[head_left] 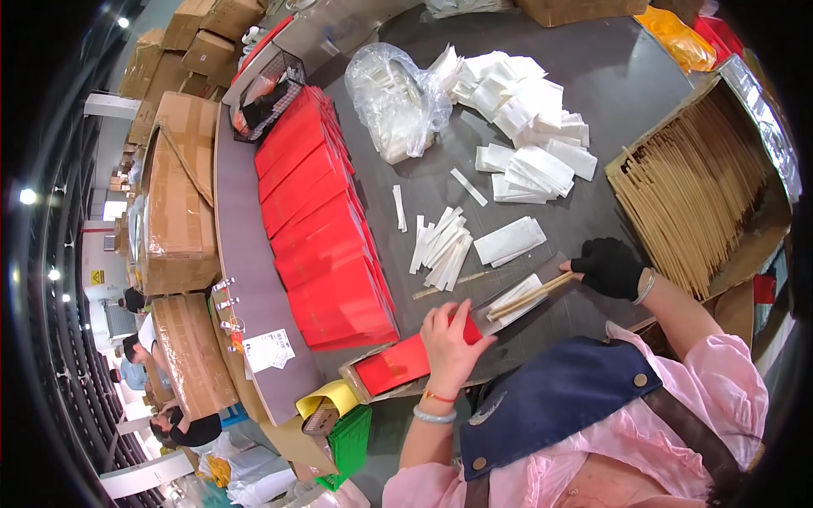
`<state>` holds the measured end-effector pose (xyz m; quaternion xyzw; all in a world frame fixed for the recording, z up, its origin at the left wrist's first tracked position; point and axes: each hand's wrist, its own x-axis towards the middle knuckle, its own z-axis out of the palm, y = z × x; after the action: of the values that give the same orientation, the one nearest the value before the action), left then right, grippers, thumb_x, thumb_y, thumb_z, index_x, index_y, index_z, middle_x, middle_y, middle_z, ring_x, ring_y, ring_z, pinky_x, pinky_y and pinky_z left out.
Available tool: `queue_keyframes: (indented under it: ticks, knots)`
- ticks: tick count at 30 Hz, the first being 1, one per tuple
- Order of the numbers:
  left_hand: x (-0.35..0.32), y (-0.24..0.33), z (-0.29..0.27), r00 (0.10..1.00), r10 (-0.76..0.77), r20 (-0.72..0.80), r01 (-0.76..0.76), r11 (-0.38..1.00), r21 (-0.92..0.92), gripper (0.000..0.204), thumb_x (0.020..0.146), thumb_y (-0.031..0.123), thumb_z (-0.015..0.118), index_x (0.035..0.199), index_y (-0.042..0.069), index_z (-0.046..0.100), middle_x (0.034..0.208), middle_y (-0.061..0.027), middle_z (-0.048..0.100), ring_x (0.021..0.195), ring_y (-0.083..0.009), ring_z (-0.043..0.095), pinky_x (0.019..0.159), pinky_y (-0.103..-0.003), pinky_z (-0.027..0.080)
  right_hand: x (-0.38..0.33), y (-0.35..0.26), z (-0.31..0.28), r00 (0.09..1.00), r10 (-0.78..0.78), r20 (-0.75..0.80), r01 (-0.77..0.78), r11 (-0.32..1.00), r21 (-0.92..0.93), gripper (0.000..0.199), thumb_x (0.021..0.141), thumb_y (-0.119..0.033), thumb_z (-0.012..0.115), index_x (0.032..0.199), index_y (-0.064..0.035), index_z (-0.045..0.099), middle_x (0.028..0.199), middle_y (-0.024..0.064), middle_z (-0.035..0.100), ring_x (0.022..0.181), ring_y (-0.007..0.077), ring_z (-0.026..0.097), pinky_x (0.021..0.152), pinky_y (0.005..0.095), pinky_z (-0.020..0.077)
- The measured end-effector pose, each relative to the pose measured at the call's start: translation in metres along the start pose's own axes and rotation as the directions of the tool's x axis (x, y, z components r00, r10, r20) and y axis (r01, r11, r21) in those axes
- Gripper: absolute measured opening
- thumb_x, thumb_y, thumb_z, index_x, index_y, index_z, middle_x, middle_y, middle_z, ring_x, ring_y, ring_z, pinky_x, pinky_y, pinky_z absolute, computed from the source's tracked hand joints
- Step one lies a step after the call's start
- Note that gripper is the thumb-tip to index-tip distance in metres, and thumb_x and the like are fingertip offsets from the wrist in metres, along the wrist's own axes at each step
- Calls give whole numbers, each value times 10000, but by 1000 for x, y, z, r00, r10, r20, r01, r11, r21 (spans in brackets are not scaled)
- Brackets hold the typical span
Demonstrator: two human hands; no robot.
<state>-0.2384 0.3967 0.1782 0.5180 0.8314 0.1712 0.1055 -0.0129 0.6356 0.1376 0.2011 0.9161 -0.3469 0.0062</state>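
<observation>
My left hand (450, 341) is bare and grips a red paper sleeve (400, 364) at its open end near the table's front edge. My right hand (610, 267), in a black fingerless glove, pinches a pair of wooden chopsticks (529, 298) with a white napkin (513, 296). The chopstick tips point toward the red sleeve's mouth. A loose chopstick (449, 284) lies just beyond them.
A long row of red sleeves (322, 220) lies overlapped at the left. Small white packets (442, 244) and folded napkins (529, 127) are spread across the dark table (610, 76). A cardboard box of chopsticks (690, 190) stands at the right, a clear plastic bag (394, 102) behind.
</observation>
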Motion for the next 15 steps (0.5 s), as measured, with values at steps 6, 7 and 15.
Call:
queue_keyframes:
  ticks: [6, 7, 15]
  knots:
    - [-3, 9, 12, 999, 42, 20, -40, 995, -92, 647, 587, 257, 846, 1157, 46, 626, 1170, -82, 559, 1117, -322, 468, 978, -441, 363, 33, -21, 37, 941, -322, -106, 321, 947, -26, 178, 765, -165, 699, 942, -160, 683, 786, 136, 591, 784, 337, 608, 680, 419, 493]
    - [-2, 9, 12, 999, 40, 32, -39, 998, -51, 648, 597, 249, 840, 1171, 48, 616, 1173, -83, 560, 1120, -322, 468, 974, -441, 367, 31, -6, 44, 946, -254, -201, 255, 967, -24, 208, 750, -140, 708, 955, -142, 678, 813, 138, 597, 795, 332, 609, 688, 414, 494]
    - [6, 7, 28, 995, 100, 22, -99, 994, -52, 650, 652, 173, 773, 1262, 93, 563, 1204, -104, 534, 1106, -316, 484, 949, -440, 391, 46, -86, 85, 987, -122, -108, 163, 749, 642, 375, 749, -104, 705, 1091, -50, 561, 972, 138, 595, 920, 306, 610, 803, 364, 495]
